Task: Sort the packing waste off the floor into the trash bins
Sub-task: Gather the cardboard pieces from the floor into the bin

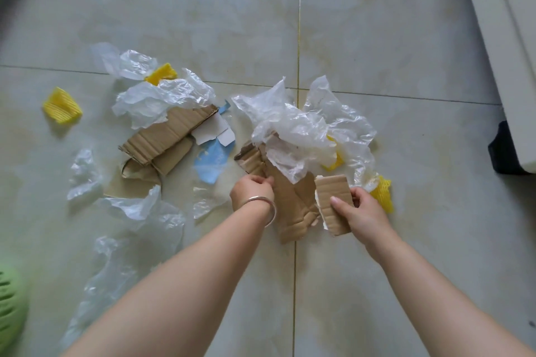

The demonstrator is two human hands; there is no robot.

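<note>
In the lower centre of the frame the right hand [361,210] holds a small torn strip of brown corrugated cardboard [333,206] between thumb and fingers. The left hand [251,190], with a silver bangle [268,207] on the wrist, pinches the edge of a larger creased brown cardboard piece [293,206] that lies flat on the floor. This cardboard is probably light and rather stiff, so an edge grip should serve. The crumpled clear plastic film [301,127] above it looks soft and slippery; it is better to bunch it. A yellow foam net sleeve [383,193] lies just beside the right hand. More cardboard, film and yellow sleeves lie at the left. The glossy pale tile floor [406,38] reflects a window. No trash bin is in view
</note>
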